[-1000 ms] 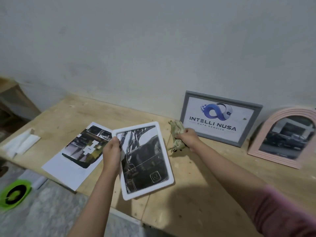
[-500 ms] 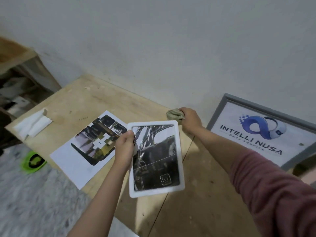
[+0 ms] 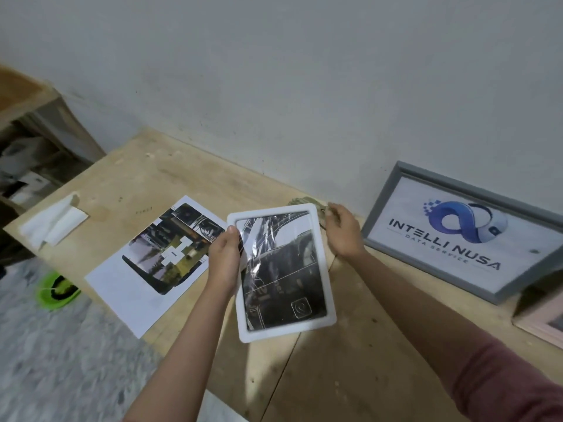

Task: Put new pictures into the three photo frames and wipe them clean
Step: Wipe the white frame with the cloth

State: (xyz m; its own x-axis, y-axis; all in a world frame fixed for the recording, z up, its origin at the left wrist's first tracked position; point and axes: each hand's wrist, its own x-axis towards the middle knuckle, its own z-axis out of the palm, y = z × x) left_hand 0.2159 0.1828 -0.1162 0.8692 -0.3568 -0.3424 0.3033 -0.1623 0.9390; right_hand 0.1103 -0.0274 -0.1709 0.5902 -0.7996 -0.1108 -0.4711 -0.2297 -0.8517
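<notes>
A left hand (image 3: 224, 257) grips a white photo frame (image 3: 283, 271) above the worktop (image 3: 335, 376). The right hand (image 3: 342, 231), fingers loosely apart, hovers beside a cloth (image 3: 300, 201). Wiping seems finished; standing the frame up likely comes next.

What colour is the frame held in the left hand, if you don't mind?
White frame, seen in the head view.

One head-worn view looks steeply down, close over the wooden table (image 3: 146, 178).
</notes>
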